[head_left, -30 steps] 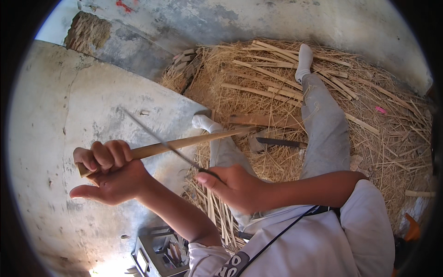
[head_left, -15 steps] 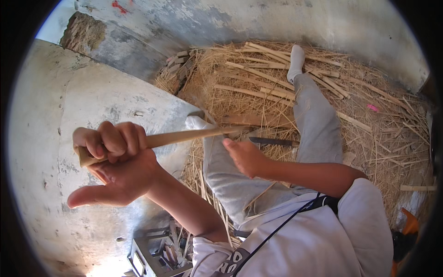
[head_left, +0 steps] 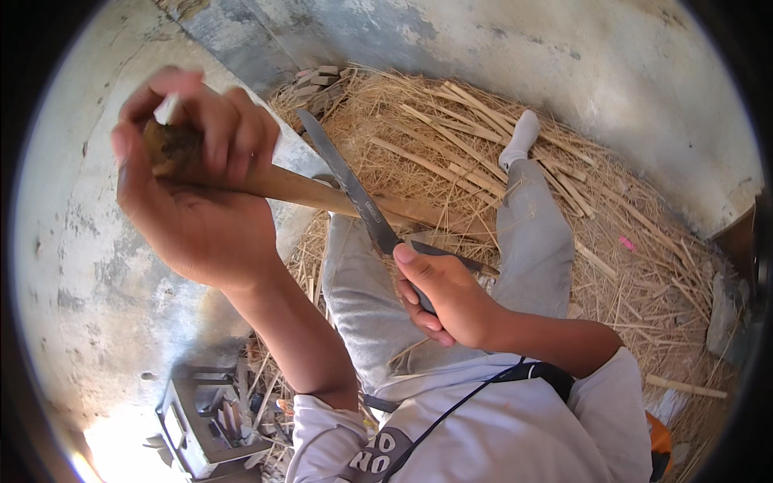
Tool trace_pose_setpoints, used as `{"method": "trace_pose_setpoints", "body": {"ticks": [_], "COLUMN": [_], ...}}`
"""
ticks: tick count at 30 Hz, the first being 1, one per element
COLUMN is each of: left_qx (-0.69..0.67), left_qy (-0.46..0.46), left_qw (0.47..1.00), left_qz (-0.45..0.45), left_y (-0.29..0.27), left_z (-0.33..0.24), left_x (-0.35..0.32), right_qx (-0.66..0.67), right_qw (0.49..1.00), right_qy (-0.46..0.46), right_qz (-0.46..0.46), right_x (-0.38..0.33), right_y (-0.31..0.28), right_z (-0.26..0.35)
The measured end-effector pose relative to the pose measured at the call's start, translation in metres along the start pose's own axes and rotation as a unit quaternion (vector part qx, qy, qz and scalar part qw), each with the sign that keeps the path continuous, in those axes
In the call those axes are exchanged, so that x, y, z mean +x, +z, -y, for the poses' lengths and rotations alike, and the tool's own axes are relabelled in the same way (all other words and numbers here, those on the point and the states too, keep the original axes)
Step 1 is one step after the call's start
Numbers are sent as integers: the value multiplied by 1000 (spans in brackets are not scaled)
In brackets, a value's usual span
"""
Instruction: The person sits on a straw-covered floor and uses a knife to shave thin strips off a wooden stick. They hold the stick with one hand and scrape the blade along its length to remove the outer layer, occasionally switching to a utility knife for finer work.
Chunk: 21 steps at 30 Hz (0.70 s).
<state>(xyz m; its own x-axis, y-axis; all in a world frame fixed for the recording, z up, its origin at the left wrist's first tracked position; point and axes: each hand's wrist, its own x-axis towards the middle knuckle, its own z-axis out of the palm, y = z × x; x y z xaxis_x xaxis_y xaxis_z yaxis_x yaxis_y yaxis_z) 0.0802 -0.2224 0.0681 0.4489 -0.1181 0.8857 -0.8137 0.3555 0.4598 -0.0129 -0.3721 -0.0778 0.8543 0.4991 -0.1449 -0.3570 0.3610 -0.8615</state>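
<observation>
While seated on straw, a person holds a wooden stick raised in one hand and a long knife in the other.

Left hand (head_left: 201,185) is clenched around the thick, dark end of the wooden stick (head_left: 322,191), which slants down and right over the grey-trousered legs (head_left: 531,233). Right hand (head_left: 447,294) has its grip closed on the knife (head_left: 346,181) handle; the blade points up and left, its edge lying against the stick. Straw and split canes (head_left: 475,161) cover the floor beside a grey concrete wall (head_left: 80,266). A small grey crate (head_left: 201,419) of tools sits at lower left.
</observation>
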Motion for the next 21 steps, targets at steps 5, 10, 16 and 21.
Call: {"method": "trace_pose_setpoints", "body": {"ticks": [5,10,16,21], "left_qx": [320,341,260,341], "left_qy": [227,324,235,433], "left_qw": [914,874,935,834], "left_qz": [-101,-120,-53,-38], "left_y": [-13,-5,-5,-8], "left_z": [-4,8,-7,10], "left_x": [16,28,14,31], "right_qx": [-76,-101,-98,-97], "right_qw": [997,994,995,993], "right_qy": [4,-50,20,9], "right_qz": [14,6,-24,-61], "right_x": [-16,-19,-30,-16], "right_y": [27,29,48,30], "right_z": [41,31,76,41]}}
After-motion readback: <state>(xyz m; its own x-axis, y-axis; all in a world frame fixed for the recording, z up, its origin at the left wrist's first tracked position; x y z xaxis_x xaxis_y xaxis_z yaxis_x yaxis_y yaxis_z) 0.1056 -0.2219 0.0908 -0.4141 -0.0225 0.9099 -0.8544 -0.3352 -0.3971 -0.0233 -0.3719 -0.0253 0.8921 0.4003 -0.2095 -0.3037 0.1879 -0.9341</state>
